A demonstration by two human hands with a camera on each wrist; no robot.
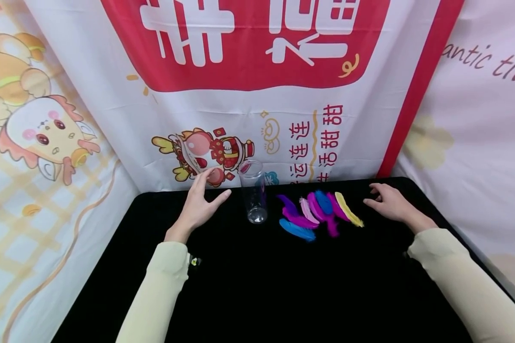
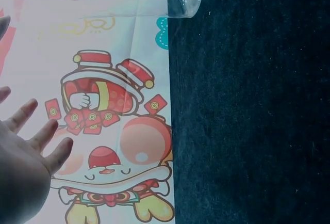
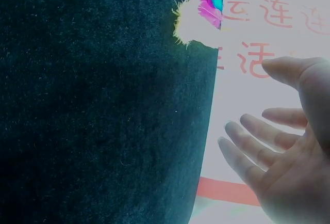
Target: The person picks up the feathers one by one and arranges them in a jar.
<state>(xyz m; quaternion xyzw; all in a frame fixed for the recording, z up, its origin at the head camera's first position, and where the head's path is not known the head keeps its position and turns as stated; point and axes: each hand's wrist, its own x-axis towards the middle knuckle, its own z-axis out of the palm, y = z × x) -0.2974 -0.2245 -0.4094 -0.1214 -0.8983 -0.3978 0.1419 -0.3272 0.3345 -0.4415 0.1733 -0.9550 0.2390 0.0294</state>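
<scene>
A clear, colourless cylindrical jar (image 1: 254,197), glass or plastic hard to tell, stands upright nr the far edge of the table, just left of a loose spread of purple, pink, magenta, blue & yellow feathers (image 1: 300,221). Set on its base, the jar prob. stands steady w/o a hand; the feathers, laid mostly side by side w/ some overlap, are likely arranged so each colour shows, w/in reach of both hands.

The jar looks see-through, w/ a bright glint at its base & backdrop print visible thru its upper wall; whether its top is capped, can't tell. The feathers look soft & slim, approx. parallel, incl. a bright blue feather (image 1: 297,230) lying nearest the wearer & a pale yellow feather (image 1: 349,209) at the right end.

Nothing is held: the left hand (image 1: 200,202), thumb & fingers spread, is beside the jar, apart from it; the right hand (image 1: 390,202), loosely bent w/ thumb apart, is nr the yellow feather, not touching. The hands are well apart, in cream sleeves (image 1: 154,290), over black cloth (image 1: 283,295). Behind: a white printed backdrop (image 1: 240,107) w/ red panel & cartoon figure.
</scene>
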